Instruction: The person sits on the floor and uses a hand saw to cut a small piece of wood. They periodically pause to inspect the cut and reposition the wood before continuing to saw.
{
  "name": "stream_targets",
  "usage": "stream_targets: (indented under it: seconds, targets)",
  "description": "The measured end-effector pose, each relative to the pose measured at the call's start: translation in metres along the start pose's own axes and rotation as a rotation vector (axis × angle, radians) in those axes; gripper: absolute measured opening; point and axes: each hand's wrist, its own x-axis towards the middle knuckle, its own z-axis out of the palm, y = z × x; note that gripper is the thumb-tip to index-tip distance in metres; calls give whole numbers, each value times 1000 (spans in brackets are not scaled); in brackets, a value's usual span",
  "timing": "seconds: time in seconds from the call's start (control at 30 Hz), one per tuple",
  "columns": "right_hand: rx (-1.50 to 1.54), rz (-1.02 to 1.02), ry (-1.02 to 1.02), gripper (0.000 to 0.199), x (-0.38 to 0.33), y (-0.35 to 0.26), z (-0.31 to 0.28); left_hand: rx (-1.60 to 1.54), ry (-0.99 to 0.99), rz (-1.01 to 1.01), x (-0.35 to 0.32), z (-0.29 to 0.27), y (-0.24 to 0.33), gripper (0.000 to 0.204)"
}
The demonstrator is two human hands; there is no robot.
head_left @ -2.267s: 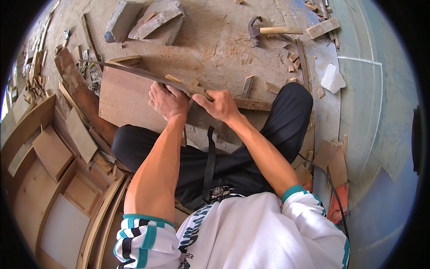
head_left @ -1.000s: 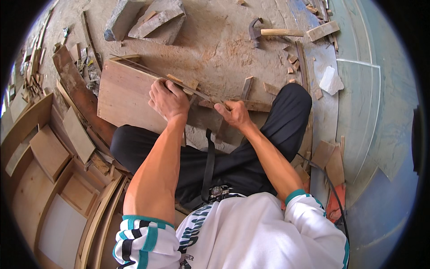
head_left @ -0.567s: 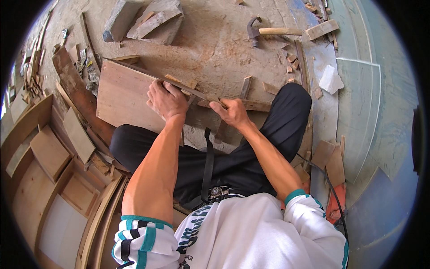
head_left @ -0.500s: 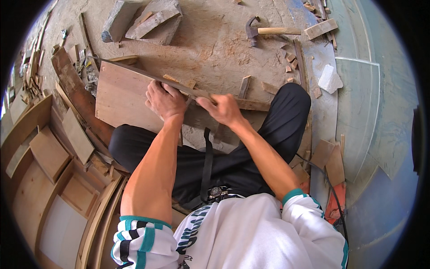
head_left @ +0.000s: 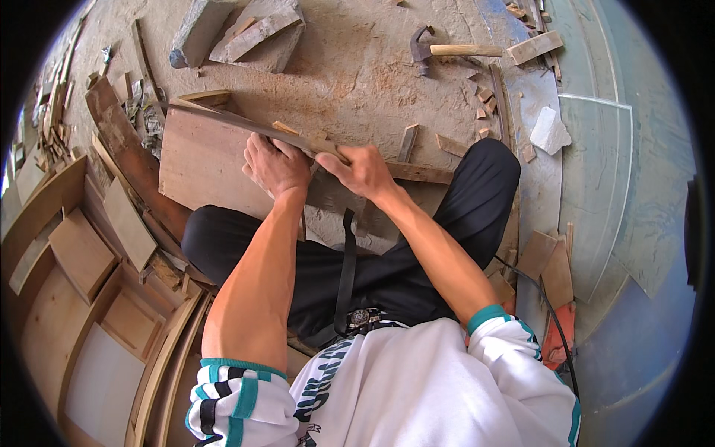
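My right hand (head_left: 365,171) is closed around the wooden handle of a long thin tool, which looks like a handsaw (head_left: 238,123) seen nearly edge-on. Its teeth cannot be made out. The dark blade runs leftward along the upper edge of a reddish plywood board (head_left: 205,160). My left hand (head_left: 275,165) grips that board near its upper right edge, its fingers bent over close to the blade. The board leans in front of my bent left knee. Behind the blade, wooden framing strips (head_left: 421,171) extend right toward my other knee; my hands hide part of the joint.
A claw hammer (head_left: 465,51) lies on the dusty floor ahead. Stone blocks (head_left: 261,41) sit far left, and a white chunk (head_left: 549,131) rests at right beside glass sheets (head_left: 596,186). Wooden panels and frames (head_left: 82,257) crowd my left. A black cable (head_left: 547,305) runs at right.
My right hand has moved slightly left and away from me. The blade's far tip no longer sticks out past the board's upper left corner. My left hand stays in place.
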Motion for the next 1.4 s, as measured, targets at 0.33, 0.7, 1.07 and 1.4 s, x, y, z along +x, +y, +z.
stream_targets:
  seconds: [0.33, 0.7, 1.07, 1.4]
  targets:
    - [85, 27, 93, 78, -16, -15, -9, -24, 49, -18, 1, 3, -5, 30]
    - [64, -30, 1, 64, -9, -7, -13, -16, 94, 44, 1, 8, -11, 29]
    - [9, -14, -5, 61, -9, 7, -12, -28, 41, -24, 4, 3, 0, 31]
    - [-10, -45, 9, 62, -24, 14, -15, -28, 51, -2, 2, 5, -8, 29]
